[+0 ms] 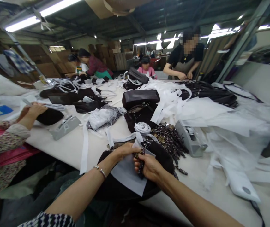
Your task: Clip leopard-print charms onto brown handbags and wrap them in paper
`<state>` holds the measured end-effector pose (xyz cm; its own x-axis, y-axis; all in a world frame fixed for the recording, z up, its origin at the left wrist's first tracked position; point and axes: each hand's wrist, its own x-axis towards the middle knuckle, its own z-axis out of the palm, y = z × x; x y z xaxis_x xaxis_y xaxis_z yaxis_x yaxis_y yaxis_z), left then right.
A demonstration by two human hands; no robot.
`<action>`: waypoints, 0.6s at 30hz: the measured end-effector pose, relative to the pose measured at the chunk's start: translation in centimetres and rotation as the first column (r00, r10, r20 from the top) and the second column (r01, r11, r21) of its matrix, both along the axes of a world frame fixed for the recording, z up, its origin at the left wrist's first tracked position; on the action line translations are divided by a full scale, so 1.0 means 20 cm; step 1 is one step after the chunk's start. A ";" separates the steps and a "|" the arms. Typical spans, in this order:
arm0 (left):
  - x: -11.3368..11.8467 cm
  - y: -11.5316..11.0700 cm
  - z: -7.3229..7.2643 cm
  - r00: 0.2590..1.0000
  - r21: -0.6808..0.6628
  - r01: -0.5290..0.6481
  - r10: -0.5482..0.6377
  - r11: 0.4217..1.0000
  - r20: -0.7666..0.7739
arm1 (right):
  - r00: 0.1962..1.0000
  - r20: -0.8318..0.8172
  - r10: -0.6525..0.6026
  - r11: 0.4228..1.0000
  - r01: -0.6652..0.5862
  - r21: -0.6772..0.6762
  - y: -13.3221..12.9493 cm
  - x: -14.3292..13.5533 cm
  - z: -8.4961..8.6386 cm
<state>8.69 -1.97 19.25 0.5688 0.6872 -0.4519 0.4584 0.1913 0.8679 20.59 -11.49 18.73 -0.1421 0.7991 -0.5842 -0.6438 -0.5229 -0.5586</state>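
A black bag [165,160] lies at the table's near edge with a white sheet [127,176] over its front. Above the sheet, my right hand [149,165] is closed around a dark charm [141,171] with brass-coloured parts near its top. The fingers of my left hand [126,150] pinch at that same charm's upper end, right beside a white strip [138,139] on the bag. Exactly what the left fingertips grip is partly hidden. Just right of the bag spreads a heap of similar dark charms with metal rings [170,142]. A coiled white strip [142,127] rests behind my hands.
Grey tape dispensers stand right [190,140] and left [65,127]. Beyond are black bags [141,99], a plastic-wrapped bundle [105,118] and white strips. A corded white device [242,186] lies at right. At left, a co-worker's hands [34,110] hold something; other people work behind.
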 end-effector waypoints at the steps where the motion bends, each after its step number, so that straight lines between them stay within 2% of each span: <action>1: 0.00 -0.01 0.00 1.000 -0.004 0.002 -0.002 1.000 0.020 | 1.000 0.004 -0.018 1.000 0.018 0.006 -0.01 0.00 0.00; 4: 0.01 -0.03 -0.02 0.998 -0.001 -0.033 0.033 0.999 0.054 | 0.998 0.058 -0.013 1.000 0.013 -0.001 -0.05 0.01 0.00; 7: 0.01 -0.06 -0.06 0.995 0.003 -0.071 0.070 0.997 0.073 | 0.954 0.246 0.173 0.984 -0.180 0.004 -0.08 0.06 0.01; 9: 0.02 -0.08 -0.07 0.994 0.001 -0.073 0.073 0.997 0.081 | 0.866 0.426 0.263 0.953 -0.301 0.023 -0.08 0.09 0.00; 11: 0.02 -0.10 -0.07 0.994 -0.011 -0.062 0.063 0.998 0.091 | 0.745 0.617 0.253 0.927 -0.370 0.066 -0.07 0.11 0.00; 13: 0.01 -0.11 -0.06 0.992 -0.020 -0.052 0.054 0.998 0.113 | 0.644 0.724 0.247 0.900 -0.429 0.075 -0.06 0.11 0.00; 15: 0.00 -0.12 -0.05 0.988 -0.012 -0.053 0.054 0.999 0.142 | 0.585 0.753 0.303 0.875 -0.483 0.023 -0.05 0.09 0.02; 18: -0.02 -0.13 -0.02 0.985 0.004 -0.055 0.054 0.998 0.165 | 0.602 0.681 0.416 0.850 -0.524 -0.056 -0.06 0.06 0.03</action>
